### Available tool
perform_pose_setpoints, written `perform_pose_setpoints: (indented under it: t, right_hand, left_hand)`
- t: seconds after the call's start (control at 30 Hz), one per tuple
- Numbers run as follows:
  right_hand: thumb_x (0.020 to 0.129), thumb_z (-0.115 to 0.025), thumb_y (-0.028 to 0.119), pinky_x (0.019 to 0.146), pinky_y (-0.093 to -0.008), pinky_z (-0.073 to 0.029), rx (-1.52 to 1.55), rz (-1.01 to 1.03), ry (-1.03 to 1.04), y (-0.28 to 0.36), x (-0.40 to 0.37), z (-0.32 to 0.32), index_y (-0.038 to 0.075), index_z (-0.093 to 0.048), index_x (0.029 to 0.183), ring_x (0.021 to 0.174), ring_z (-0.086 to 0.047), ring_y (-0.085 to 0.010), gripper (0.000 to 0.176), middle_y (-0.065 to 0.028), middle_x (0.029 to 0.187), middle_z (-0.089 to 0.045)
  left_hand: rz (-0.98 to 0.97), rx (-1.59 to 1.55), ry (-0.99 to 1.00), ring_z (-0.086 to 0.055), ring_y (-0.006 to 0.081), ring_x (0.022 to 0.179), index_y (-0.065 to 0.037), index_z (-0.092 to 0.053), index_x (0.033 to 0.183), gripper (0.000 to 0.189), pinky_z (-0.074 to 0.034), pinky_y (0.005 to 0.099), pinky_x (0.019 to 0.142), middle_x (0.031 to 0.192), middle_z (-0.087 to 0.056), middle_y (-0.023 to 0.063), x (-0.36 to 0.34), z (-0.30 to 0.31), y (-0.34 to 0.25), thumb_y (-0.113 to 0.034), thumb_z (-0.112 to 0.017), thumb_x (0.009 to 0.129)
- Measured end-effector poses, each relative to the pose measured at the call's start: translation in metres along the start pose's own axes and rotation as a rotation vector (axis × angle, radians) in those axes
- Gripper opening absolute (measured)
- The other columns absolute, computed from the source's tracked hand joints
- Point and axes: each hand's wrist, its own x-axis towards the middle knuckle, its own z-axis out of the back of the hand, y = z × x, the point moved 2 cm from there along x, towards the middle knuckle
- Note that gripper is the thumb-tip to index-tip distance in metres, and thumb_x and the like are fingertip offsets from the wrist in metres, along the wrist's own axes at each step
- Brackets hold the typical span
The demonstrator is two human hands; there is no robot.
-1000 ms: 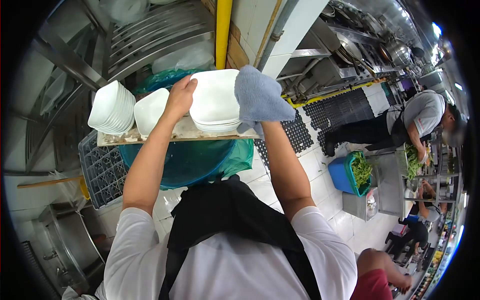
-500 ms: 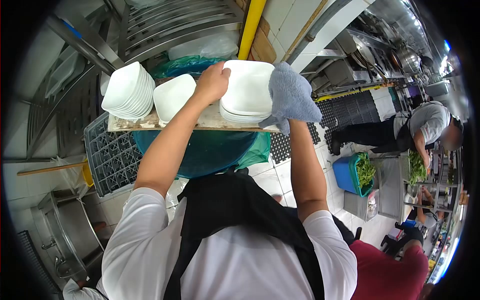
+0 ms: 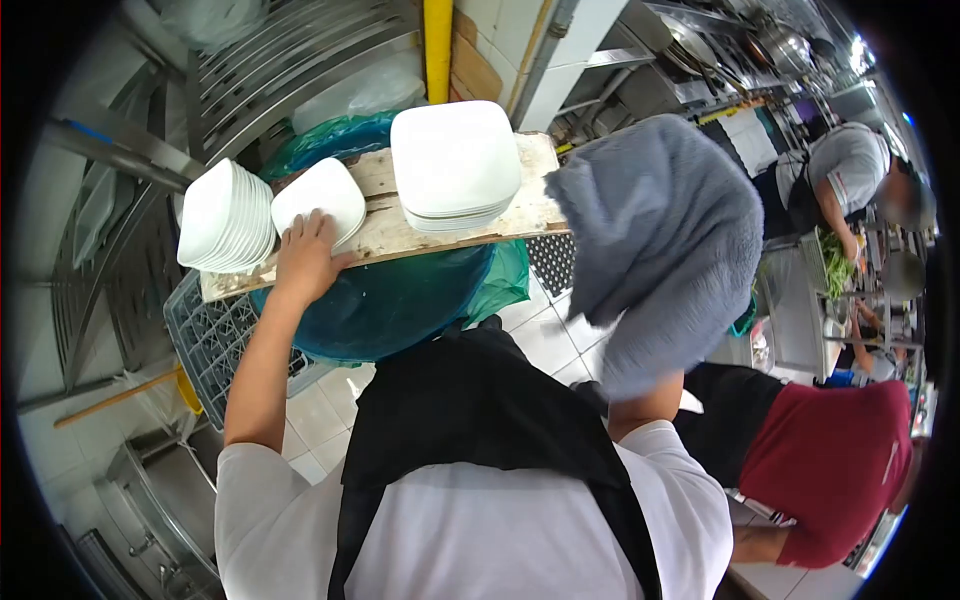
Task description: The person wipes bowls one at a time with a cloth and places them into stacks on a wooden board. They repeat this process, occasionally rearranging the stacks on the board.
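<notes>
My left hand (image 3: 307, 262) rests on the near edge of the middle white dish (image 3: 322, 192), fingers stretched over it and thumb apart. In my right hand is a grey-blue towel (image 3: 665, 225), raised off to the right of the board and blurred by motion. The cloth covers that hand's fingers; just the forearm (image 3: 645, 405) shows below. A tall stack of white square dishes (image 3: 225, 215) leans at the left. Another stack of white square dishes (image 3: 455, 160) sits on the right, with neither hand touching it. All stand on a worn wooden board (image 3: 540, 185).
Beneath the board is a large bin with a green-blue liner (image 3: 400, 310), beside a grey plastic rack (image 3: 195, 330). A metal slatted shelf (image 3: 310, 70) stands behind. A person in a red shirt (image 3: 830, 470) is close at right; another person (image 3: 850, 165) works farther off.
My left hand has moved left from the right-hand stack onto the middle dish. The towel has come off the right-hand stack and swung right, spreading out. The person in red appears nearer.
</notes>
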Motion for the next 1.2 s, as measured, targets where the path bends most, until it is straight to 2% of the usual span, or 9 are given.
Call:
perform_pose_setpoints:
  t: [0.1,0.37,0.47,0.53,0.63,0.73,0.87,1.07,1.2]
  right_hand:
    - [0.068,-0.077,0.011,0.089,-0.0339,-0.051,0.176,-0.15,-0.147,-0.022,-0.028,-0.014,0.003,-0.065,0.104,0.105,-0.061,-0.023,0.039,-0.011,0.108,-0.064]
    - [0.065,-0.08,0.006,0.09,-0.0325,-0.05,0.359,-0.249,-0.264,-0.049,-0.045,-0.058,0.001,-0.066,0.107,0.105,-0.061,-0.0218,0.045,-0.0105,0.111,-0.064]
    - [0.064,-0.081,0.004,0.091,-0.032,-0.049,0.362,-0.24,-0.265,-0.041,-0.047,-0.058,0.0,-0.066,0.109,0.104,-0.061,-0.0214,0.048,-0.0103,0.113,-0.064]
    - [0.062,-0.083,0.005,0.095,-0.0333,-0.047,0.246,-0.154,-0.228,-0.023,-0.039,-0.049,-0.001,-0.065,0.112,0.107,-0.06,-0.0233,0.053,-0.0125,0.115,-0.064]
    - [0.062,-0.084,0.006,0.1,-0.035,-0.045,0.294,-0.144,-0.208,-0.01,-0.035,-0.053,-0.001,-0.066,0.115,0.111,-0.059,-0.0252,0.056,-0.0145,0.119,-0.062]
    - [0.065,-0.085,0.009,0.097,-0.0352,-0.046,0.518,-0.218,-0.163,-0.018,-0.036,-0.055,0.0,-0.066,0.113,0.11,-0.058,-0.0249,0.052,-0.0132,0.118,-0.061]
    - [0.066,-0.085,0.011,0.091,-0.0348,-0.049,0.642,-0.207,-0.006,-0.026,-0.041,-0.053,0.001,-0.065,0.111,0.105,-0.06,-0.0245,0.05,-0.011,0.112,-0.062]
    - [0.063,-0.082,0.01,0.083,-0.0356,-0.05,0.369,-0.007,-0.142,-0.015,-0.025,-0.035,0.003,-0.067,0.111,0.095,-0.062,-0.0284,0.051,-0.0126,0.107,-0.064]
    - [0.069,-0.076,0.01,0.075,-0.0336,-0.049,0.122,0.014,-0.126,-0.017,-0.018,-0.031,0.005,-0.067,0.109,0.089,-0.061,-0.0254,0.042,-0.0113,0.103,-0.063]
  left_hand:
    - [-0.051,-0.063,-0.155,-0.045,0.0456,0.13,-0.001,-0.048,0.137,0.051,-0.04,0.0506,0.105,0.145,-0.044,0.0235,0.001,-0.018,0.005,-0.02,-0.061,0.092]
    - [-0.116,-0.255,-0.108,-0.046,0.0458,0.131,-0.005,-0.054,0.136,0.041,-0.041,0.0474,0.108,0.144,-0.047,0.0224,-0.002,-0.004,0.008,-0.018,-0.055,0.096]
    - [-0.146,-0.318,-0.072,-0.055,0.0431,0.121,-0.005,-0.058,0.131,0.037,-0.047,0.0468,0.099,0.135,-0.056,0.0226,-0.005,0.007,-0.001,-0.015,-0.054,0.096]
    - [-0.11,-0.273,-0.042,-0.063,0.0409,0.102,0.001,-0.061,0.104,0.018,-0.051,0.049,0.083,0.106,-0.067,0.0235,-0.007,0.019,-0.01,-0.009,-0.055,0.089]
    - [-0.141,-0.199,-0.132,-0.064,0.0382,0.09,-0.001,-0.058,0.092,0.011,-0.051,0.0485,0.076,0.091,-0.066,0.0205,-0.011,0.018,-0.012,-0.009,-0.057,0.085]
    - [-0.181,-0.195,-0.239,-0.062,0.0382,0.09,-0.002,-0.059,0.097,0.02,-0.05,0.0479,0.078,0.093,-0.064,0.0184,-0.011,0.007,-0.007,-0.004,-0.063,0.078]
    - [-0.141,-0.365,-0.155,-0.059,0.0408,0.093,0.001,-0.054,0.132,0.057,-0.048,0.0462,0.082,0.1,-0.059,0.0209,0.0,0.008,0.0,0.0,-0.066,0.077]
    - [-0.205,-0.332,0.021,-0.059,0.0418,0.09,0.003,-0.063,0.122,0.038,-0.047,0.0474,0.08,0.099,-0.057,0.0225,0.011,0.01,0.01,-0.009,-0.066,0.086]
    - [-0.279,-0.569,-0.222,-0.058,0.0447,0.094,0.006,-0.063,0.116,0.033,-0.047,0.0426,0.087,0.105,-0.061,0.0225,0.011,0.011,0.019,-0.015,-0.064,0.09]
